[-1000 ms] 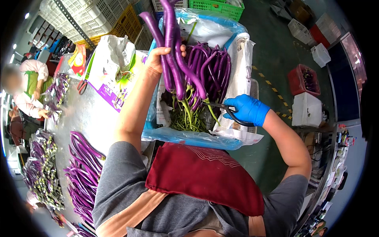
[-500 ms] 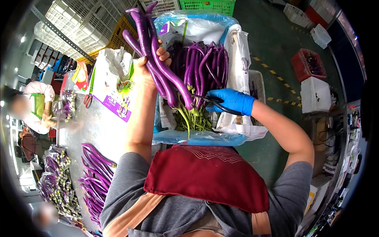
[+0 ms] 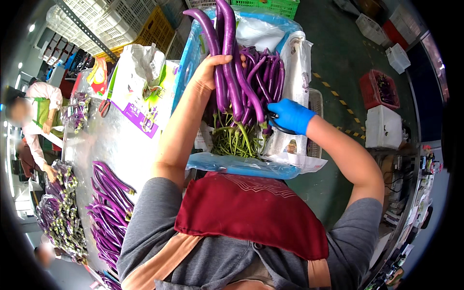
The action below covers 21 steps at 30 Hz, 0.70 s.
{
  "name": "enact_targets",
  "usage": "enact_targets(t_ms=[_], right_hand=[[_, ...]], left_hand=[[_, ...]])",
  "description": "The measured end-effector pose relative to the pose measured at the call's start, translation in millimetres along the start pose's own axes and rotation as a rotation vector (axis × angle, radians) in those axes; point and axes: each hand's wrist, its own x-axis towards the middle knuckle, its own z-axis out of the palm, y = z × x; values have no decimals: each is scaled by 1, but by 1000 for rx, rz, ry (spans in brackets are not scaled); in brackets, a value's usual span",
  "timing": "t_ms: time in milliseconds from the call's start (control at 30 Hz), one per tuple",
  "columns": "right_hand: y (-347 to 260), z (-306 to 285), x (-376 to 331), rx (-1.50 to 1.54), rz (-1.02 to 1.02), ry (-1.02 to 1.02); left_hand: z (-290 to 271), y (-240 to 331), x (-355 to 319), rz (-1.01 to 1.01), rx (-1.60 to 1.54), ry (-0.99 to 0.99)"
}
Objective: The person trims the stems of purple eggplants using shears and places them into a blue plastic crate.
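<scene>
Far out to the left of the left hand's grip, a co-worker's sleeve point(image 3: 42, 126) reaches over a heap of bundled purple eggplants point(image 3: 57, 212) at the table's end. Closer in, loose long eggplants point(image 3: 108, 203) lie in a row on the shiny table point(image 3: 104, 140), below and left of that grip. Beyond them a white printed bag point(image 3: 145, 84) stands open, with stacked white crates point(image 3: 104, 21) behind it.

The left hand point(image 3: 212, 72) is bare and raised, its grip closed around a bunch of long eggplants point(image 3: 227, 63) about midway along their length; tips point up and away, green stems hang down toward the person. The bunch sits above a crate lined with blue plastic point(image 3: 241, 166), which holds more eggplants point(image 3: 263, 72) just right of the grip and a tangle of cut green stems point(image 3: 232, 140) beneath it.

The right hand point(image 3: 290, 116), in a blue glove, is at the stem end of the bunch, its grip closed on a dark tool whose shape is mostly hidden; it looks like shears.

These eggplants look smooth and glossy, so likely slippery, and slender enough to bend or snap if held by one end. A hold around the middle of the bunch seems soundest; the skin probably bruises under a hard squeeze.

To the right of the gloved grip, newspaper point(image 3: 297, 63) lines the crate's side, and further off a red crate point(image 3: 379, 89) and a white box point(image 3: 384, 128) stand on the green floor.
</scene>
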Motion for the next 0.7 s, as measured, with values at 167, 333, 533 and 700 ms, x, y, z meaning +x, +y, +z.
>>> enact_targets(t_ms=[167, 333, 533, 700], right_hand=[[5, -37, -40, 176, 244, -60], [-13, -38, -38, 48, 91, -222], [-14, -19, -18, -13, 99, -202], [-6, -19, -20, 22, 113, -230]], left_hand=[[-15, 22, -6, -34, 213, 246], [-17, 17, 2, -97, 163, 340], [-14, 2, 13, -108, 107, 389], [-20, 5, 5, -222, 225, 394]])
